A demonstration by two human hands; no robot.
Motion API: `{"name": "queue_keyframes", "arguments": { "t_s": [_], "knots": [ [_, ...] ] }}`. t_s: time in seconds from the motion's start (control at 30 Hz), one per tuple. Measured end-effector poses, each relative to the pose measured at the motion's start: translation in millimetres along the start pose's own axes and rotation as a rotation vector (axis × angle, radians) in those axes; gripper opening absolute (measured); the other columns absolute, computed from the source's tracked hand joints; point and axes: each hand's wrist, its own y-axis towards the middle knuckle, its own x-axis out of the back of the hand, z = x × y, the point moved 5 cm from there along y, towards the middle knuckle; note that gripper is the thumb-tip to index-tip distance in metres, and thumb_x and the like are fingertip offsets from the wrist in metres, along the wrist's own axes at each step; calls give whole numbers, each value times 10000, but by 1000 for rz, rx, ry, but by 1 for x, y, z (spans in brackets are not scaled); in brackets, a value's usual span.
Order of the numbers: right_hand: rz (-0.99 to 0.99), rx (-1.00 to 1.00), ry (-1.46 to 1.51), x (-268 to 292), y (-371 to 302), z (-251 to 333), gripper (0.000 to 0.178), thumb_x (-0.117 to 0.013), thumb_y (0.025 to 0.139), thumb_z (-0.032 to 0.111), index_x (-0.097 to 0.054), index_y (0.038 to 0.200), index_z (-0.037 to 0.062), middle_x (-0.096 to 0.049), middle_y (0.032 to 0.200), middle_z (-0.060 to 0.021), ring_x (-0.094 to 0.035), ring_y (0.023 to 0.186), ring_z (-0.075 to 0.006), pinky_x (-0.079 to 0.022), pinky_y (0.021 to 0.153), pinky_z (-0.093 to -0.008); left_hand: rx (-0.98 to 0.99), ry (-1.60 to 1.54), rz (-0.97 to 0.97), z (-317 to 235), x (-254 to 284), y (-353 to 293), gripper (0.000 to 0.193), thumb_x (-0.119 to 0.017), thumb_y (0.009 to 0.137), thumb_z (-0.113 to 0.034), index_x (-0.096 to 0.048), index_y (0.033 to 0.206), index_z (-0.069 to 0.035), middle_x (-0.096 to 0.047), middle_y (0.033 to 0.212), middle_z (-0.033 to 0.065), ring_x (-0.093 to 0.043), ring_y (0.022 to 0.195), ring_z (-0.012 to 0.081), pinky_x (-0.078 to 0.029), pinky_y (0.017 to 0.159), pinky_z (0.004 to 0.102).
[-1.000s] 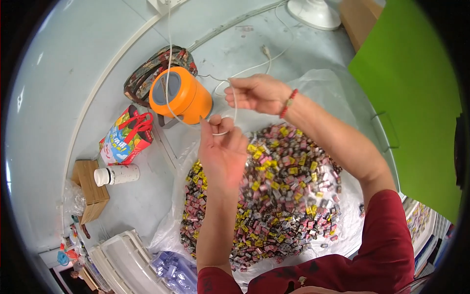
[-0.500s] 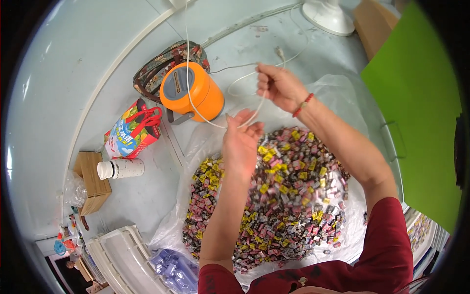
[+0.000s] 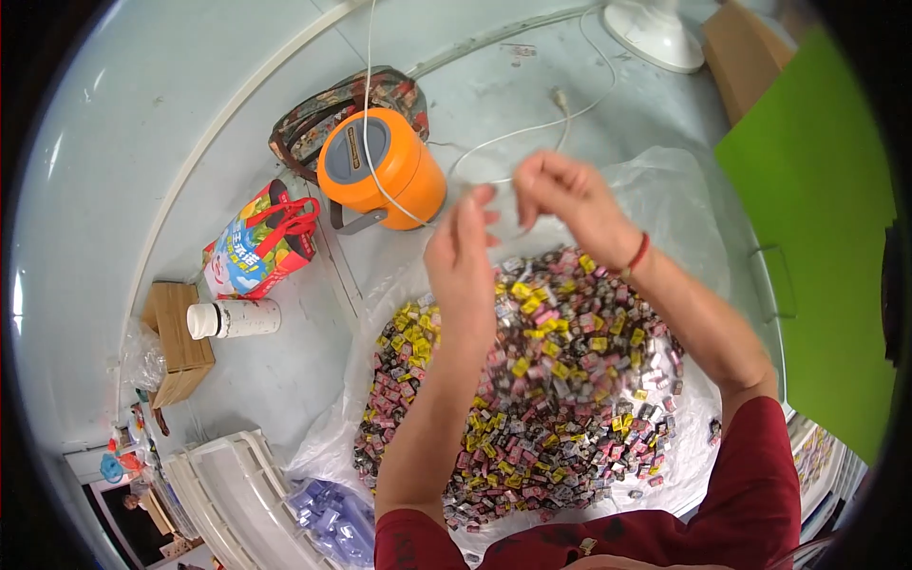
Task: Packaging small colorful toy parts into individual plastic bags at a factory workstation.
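A thin white cable hangs from the top of the view, passes over the orange lidded bucket and runs to my left hand. My left hand is upright with bent fingers around the cable, slightly smeared by motion. Its fingertips come close to my right hand, which pinches the cable with curled fingers. More cable loops on the floor behind both hands, where a plug lies. Beneath my forearms, many small pink, black, grey and yellow pieces are heaped on a clear plastic sheet.
A patterned bag sits behind the bucket. To the left are a colourful shopping bag, a white bottle and a cardboard box. A white stand base is at the back, a green panel at the right, pale plastic bins at lower left.
My right hand has come down and its fingers have curled more. My left hand has risen slightly and its fingers have drawn together. The cable loop between them has shrunk.
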Motion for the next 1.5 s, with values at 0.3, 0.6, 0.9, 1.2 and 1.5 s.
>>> {"name": "queue_keyframes", "arguments": {
  "t_s": [0.3, 0.6, 0.9, 1.2, 1.5],
  "knots": [
    [-41, -458, 282, 15, -10, -31, 587, -373, 971, 524, -592, 1119, -1, -656, 864, -72, -615, 766, -148, -498, 752, -256, -145, 295, 183, -8, -19, -15, 279, -488, 958, -222, -631, 954, 18, -678, 829, 121, -635, 788, 222, -476, 713, 329],
    [-556, -108, 760, 92, 33, 35, 397, -319, 1034, 309, -480, 1168, -28, -298, 613, 28, -303, 527, -109, -338, 511, -223, 167, 613, 586, 25, -31, -31, 382, -420, 989, -286, -633, 1044, 28, -635, 618, 95, -631, 566, 201, -502, 564, 335],
    [-1183, 16, 227, 187, 44, 9, 295, -350, 978, 224, -517, 1111, 21, -509, 685, -54, -448, 549, -181, -350, 488, -314, -652, 819, 338, -6, -25, -26, 458, -622, 868, -187, -484, 1260, 5, -555, 1190, 238, -559, 1065, 377, -452, 905, 432],
    [-302, -229, -791, 115, 89, -54, 518, -436, 924, 541, -686, 1077, 113, -582, 780, -54, -523, 728, -150, -431, 651, -308, -918, 1617, -52, 2, 69, 93, 608, -724, 770, -344, -508, 1268, -70, -507, 1272, 149, -441, 1177, 368, -306, 1005, 487],
    [57, -202, -592, -2, 81, -118, 407, -540, 909, 429, -702, 1006, 68, -649, 708, -112, -606, 625, -178, -489, 593, -333, -1045, 1497, 183, 2, 94, 116, 673, -774, 700, -359, -502, 1240, -62, -547, 1245, 78, -492, 1114, 309, -343, 950, 447]
  ]
}}
